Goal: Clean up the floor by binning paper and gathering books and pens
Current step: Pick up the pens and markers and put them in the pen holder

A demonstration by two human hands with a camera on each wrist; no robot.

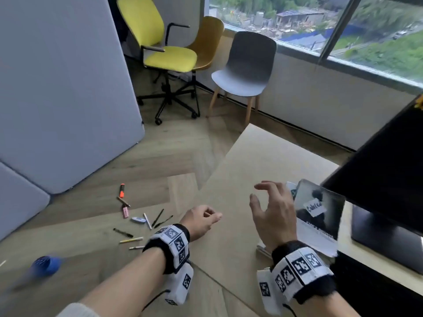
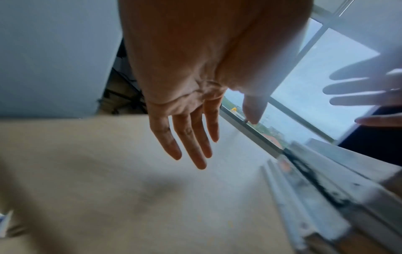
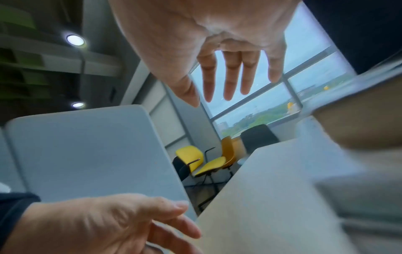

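Both your hands are empty and hovering over the bench (image 1: 263, 156): your left hand (image 1: 201, 220) hangs with fingers loosely relaxed, nothing in it, and your right hand (image 1: 272, 216) is spread with the fingers gently arched, just beside the books (image 1: 318, 220) but gripping nothing. The left wrist view confirms straight, free fingers (image 2: 189, 137), and the right wrist view shows the same splayed fingers (image 3: 228, 77) against the window. Those books sit stacked on the bench, near the base of the dark monitor (image 1: 377, 179), the top one with a glossy dark cover and a small white label; that looks like your gathering spot, tucked in where nothing slides off the edge. Down on the floor (image 1: 174, 147) the pens (image 1: 137, 218) are scattered in a loose cluster to your left, with an orange highlighter (image 1: 122, 190) at the far end of it, and what may be erasers in the mix, too small to tell. A blurred blue object (image 1: 45, 266) lies nearer your feet; I can't tell what it is. I see no loose paper on the floor. My read: the books are dealt with, the pens are next, so you'll need to crouch left and sweep them together into a bundle rather than picking one by one.
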